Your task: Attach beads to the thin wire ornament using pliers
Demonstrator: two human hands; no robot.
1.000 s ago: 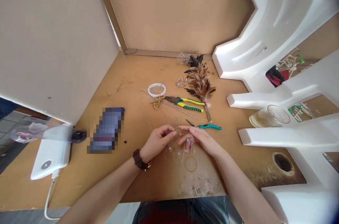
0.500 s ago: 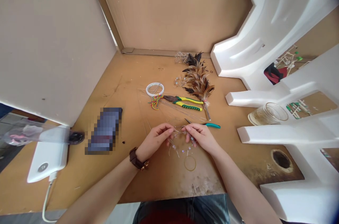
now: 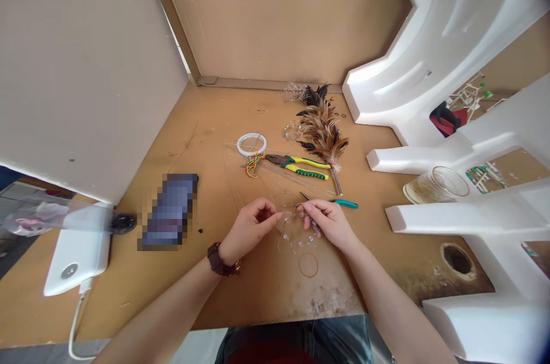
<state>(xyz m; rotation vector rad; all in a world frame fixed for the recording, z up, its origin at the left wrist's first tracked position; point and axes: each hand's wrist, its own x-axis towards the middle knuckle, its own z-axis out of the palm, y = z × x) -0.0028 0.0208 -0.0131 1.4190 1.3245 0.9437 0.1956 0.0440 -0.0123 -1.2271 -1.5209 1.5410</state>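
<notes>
A thin ring of wire with clear beads (image 3: 286, 236) is held up between my two hands, low over the table. My right hand (image 3: 327, 223) pinches its upper right side between thumb and fingers. The thumb and forefinger of my left hand (image 3: 254, 227) close on a fine wire at the ring's upper left. Several loose wire ends stick out from the ring. Just behind my right hand lies a pair of teal-handled pliers (image 3: 346, 203), partly hidden by the hand. Below the beaded ring, a thin yellowish hoop (image 3: 308, 265) rests on the table.
Yellow-green pliers (image 3: 301, 166), a white ring (image 3: 239, 145), coloured cords (image 3: 253, 165) and straight wires lie behind my hands, near a feather bundle (image 3: 322, 126). At left are a phone (image 3: 172, 209) and a power bank (image 3: 81, 249). A glass (image 3: 436, 185) sits by white moulded plastic at right.
My left hand has shifted slightly left, and its fingers have curled in more. The beaded ring has turned a little and shows rounder. My right hand stays nearly in place.
</notes>
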